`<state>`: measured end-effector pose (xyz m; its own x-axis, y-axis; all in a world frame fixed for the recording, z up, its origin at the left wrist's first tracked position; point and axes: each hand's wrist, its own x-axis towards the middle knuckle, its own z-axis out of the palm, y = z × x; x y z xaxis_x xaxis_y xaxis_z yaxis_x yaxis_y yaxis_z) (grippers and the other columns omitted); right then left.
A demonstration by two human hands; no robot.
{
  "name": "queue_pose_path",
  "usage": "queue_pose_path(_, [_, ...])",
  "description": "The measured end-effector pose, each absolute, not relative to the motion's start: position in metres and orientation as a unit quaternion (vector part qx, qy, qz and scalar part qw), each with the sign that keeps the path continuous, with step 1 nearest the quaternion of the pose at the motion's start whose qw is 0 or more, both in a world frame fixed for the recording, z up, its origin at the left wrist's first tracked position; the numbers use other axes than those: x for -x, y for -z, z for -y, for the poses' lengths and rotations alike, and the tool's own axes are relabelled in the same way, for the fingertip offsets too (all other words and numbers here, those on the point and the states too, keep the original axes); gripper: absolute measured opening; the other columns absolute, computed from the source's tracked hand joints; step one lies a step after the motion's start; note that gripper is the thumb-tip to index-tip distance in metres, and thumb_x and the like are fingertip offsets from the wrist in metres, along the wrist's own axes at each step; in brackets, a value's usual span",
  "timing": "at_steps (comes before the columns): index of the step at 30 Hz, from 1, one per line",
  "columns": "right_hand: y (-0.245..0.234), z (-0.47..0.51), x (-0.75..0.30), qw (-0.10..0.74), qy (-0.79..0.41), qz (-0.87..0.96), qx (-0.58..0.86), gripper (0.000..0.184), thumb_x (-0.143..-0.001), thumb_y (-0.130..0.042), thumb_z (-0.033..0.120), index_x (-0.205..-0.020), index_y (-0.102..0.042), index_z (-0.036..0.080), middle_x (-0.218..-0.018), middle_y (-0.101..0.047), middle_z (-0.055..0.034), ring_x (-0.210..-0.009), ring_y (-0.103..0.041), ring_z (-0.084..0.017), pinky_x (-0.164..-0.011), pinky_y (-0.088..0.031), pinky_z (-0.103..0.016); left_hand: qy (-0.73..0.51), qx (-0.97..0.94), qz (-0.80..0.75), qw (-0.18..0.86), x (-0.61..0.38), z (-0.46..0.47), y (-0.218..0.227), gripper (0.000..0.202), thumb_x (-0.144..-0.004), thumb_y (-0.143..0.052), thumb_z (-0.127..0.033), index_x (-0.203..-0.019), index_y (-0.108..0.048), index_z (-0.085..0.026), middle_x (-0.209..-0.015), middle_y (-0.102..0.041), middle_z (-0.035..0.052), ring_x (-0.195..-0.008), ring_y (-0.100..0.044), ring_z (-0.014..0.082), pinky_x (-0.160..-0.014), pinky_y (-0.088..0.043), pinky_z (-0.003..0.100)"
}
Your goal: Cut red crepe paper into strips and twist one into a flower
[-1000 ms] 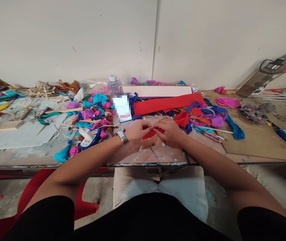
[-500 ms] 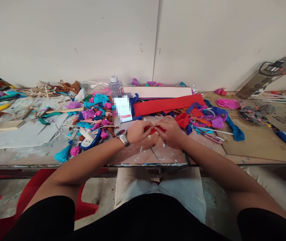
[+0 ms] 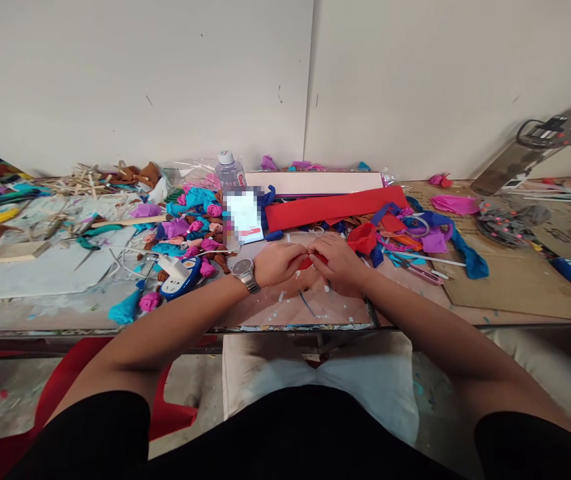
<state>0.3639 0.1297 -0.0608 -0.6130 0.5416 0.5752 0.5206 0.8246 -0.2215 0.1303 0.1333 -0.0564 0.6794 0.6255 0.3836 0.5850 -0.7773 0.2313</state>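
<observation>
My left hand (image 3: 280,263) and my right hand (image 3: 335,261) meet over the table's near part, fingertips pinched together. Between them is a small piece of red crepe paper (image 3: 306,263), mostly covered by the fingers. Both hands are closed on it. Behind them lies a long folded strip of red crepe paper (image 3: 335,208). A red crepe paper roll (image 3: 363,238) sits just right of my right hand. Beyond my left hand, a lit phone (image 3: 246,217) leans in front of a plastic bottle (image 3: 230,172).
Twisted crepe paper pieces (image 3: 193,228) heap up on the left beside a blue power strip (image 3: 180,280). Green-handled pliers (image 3: 90,239) lie farther left. A pink-handled cutter (image 3: 423,272) and cardboard (image 3: 505,280) are on the right. A dark bottle (image 3: 503,157) leans near the wall.
My fingers have shifted slightly around the red paper, and less of it shows between them. My left wrist has turned a little. Other things lie as before.
</observation>
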Motion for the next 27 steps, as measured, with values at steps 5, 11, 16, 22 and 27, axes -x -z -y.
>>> queue_pose_path(5, [0.0641,-0.1324,-0.3654,0.336,-0.042,0.892,0.299,0.012,-0.103,-0.054,0.028,-0.093,-0.060,0.023,-0.090,-0.072,-0.0056,-0.086,-0.062,-0.024,-0.085,-0.044,-0.039,-0.231,-0.916,-0.326,0.048,-0.1310,-0.1331,0.0564,0.034,-0.110,-0.043,-0.038,-0.113,-0.071,-0.019,-0.104,-0.079,0.0078,-0.085,-0.071,0.0195,-0.073,-0.043,0.032])
queue_pose_path(11, [0.0683,-0.1353,-0.3694,0.355,-0.035,0.883,0.306,0.012,-0.102,-0.061,0.033,-0.097,-0.065,0.023,-0.095,-0.076,-0.0065,-0.090,-0.065,-0.025,-0.085,-0.045,-0.039,-0.245,-0.910,-0.332,0.048,-0.1300,-0.1351,0.0574,0.034,-0.110,-0.044,-0.038,-0.113,-0.073,-0.020,-0.097,-0.079,0.0073,-0.082,-0.070,0.0192,-0.071,-0.041,0.032])
queue_pose_path(16, [0.0681,-0.1359,-0.3704,0.350,-0.028,0.886,0.302,0.015,-0.106,-0.059,0.036,-0.099,-0.066,0.024,-0.096,-0.077,-0.0062,-0.089,-0.066,-0.025,-0.086,-0.045,-0.039,-0.249,-0.903,-0.344,0.068,-0.1316,-0.1351,0.0565,0.035,-0.109,-0.046,-0.039,-0.109,-0.074,-0.019,-0.095,-0.079,0.0074,-0.079,-0.069,0.0194,-0.071,-0.041,0.032])
queue_pose_path(22, [0.0666,-0.1360,-0.3710,0.356,-0.006,0.883,0.305,0.016,-0.105,-0.057,0.034,-0.095,-0.065,0.023,-0.092,-0.075,-0.0070,-0.086,-0.064,-0.025,-0.084,-0.044,-0.039,-0.271,-0.880,-0.359,0.152,-0.1337,-0.1308,0.0490,0.031,-0.106,-0.051,-0.037,-0.103,-0.076,-0.019,-0.089,-0.078,0.0056,-0.073,-0.067,0.0165,-0.073,-0.043,0.030])
queue_pose_path(27, [0.0673,-0.1363,-0.3729,0.355,-0.014,0.881,0.314,0.015,-0.103,-0.060,0.033,-0.093,-0.065,0.023,-0.090,-0.074,-0.0060,-0.087,-0.064,-0.025,-0.083,-0.043,-0.040,-0.264,-0.881,-0.366,0.144,-0.1333,-0.1329,0.0488,0.031,-0.105,-0.052,-0.038,-0.100,-0.077,-0.019,-0.085,-0.077,0.0047,-0.069,-0.063,0.0158,-0.070,-0.040,0.030])
